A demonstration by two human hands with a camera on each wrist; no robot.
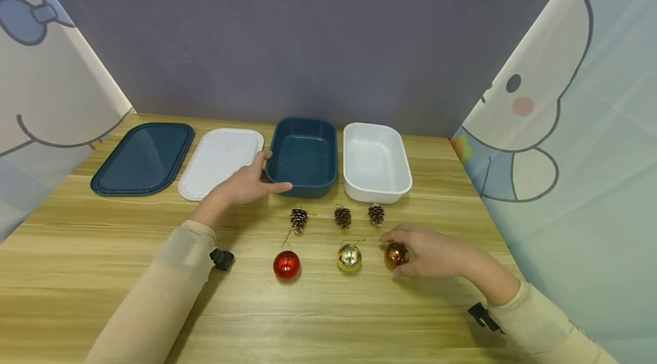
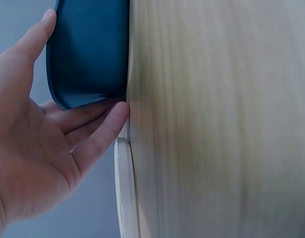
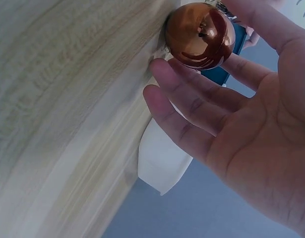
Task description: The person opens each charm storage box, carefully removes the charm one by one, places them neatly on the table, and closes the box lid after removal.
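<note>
My left hand (image 1: 246,183) is at the near left corner of a dark blue box (image 1: 303,188). Its thumb lies along the front wall, and its fairly straight fingers reach along the left side. Around a shiny copper-brown ball ornament (image 1: 396,255) my right hand (image 1: 428,251) spreads its thumb and fingers, fingertips right at the ball. In the right wrist view, that ornament (image 3: 199,35) sits above the extended fingers. To its left lie a gold ball ornament (image 1: 349,258) and a red one (image 1: 286,265), each with a string loop.
Behind the ornaments stretches a row of three pine cones (image 1: 343,217). A white box (image 1: 377,195) stands beside the blue one. Over on the left lie a white lid (image 1: 222,161) and a dark blue lid (image 1: 146,156). A grey wall (image 1: 308,39) rises behind the wooden table (image 1: 328,324).
</note>
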